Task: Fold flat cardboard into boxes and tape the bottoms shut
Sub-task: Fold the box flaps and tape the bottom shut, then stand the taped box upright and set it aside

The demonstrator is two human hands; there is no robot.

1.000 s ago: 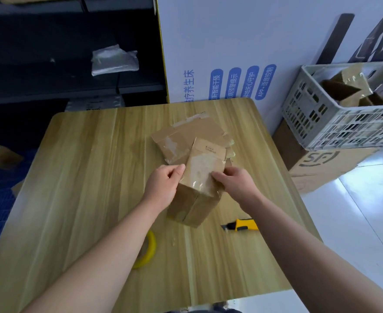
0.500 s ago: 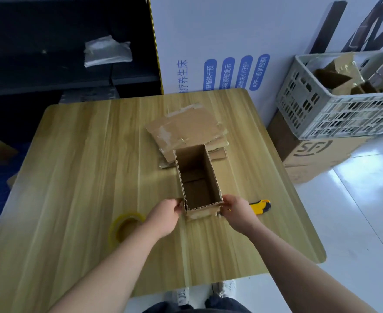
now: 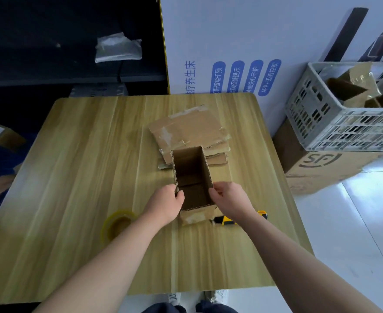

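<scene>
"Yellow, translucent roll of packing tape (image 3: pixel 118 223) on the left of the pale wooden surface (image 3: pixel 73 177), lying apart from everything else. Is it in use?"

"No, neither hand touches it. The left hand (image 3: pixel 166 204) has its fingers curled round the left wall of the small brown cardboard box (image 3: pixel 192 175), with the thumb at the rim. The box stands open side up near the middle of the surface, just in front of the stack of flat brown cardboard sheets (image 3: pixel 190 132)."

"And the other side?"

"The right hand (image 3: pixel 230 199) pinches the right wall in the same way. Under its wrist lies a yellow-and-black utility knife (image 3: pixel 225 220), untouched."

"So which step is this?"

"I'd judge the box is formed and is being squared up or readied for lifting. Seen from inside, the floor flaps look closed, with a seam across them. The next move is probably to carry it right to the grey plastic lattice crate (image 3: pixel 321 123), which seems to hold other cardboard boxes. That calls for a level lift clear of the stack and the knife."

"What can't you settle?"

"The underside faces the surface, so whether tape seals it is hidden. The fingertips on the outer walls are masked by the hands themselves. The wrist covers the knife's middle and I can't read its blade. The crate runs off the right edge."
</scene>
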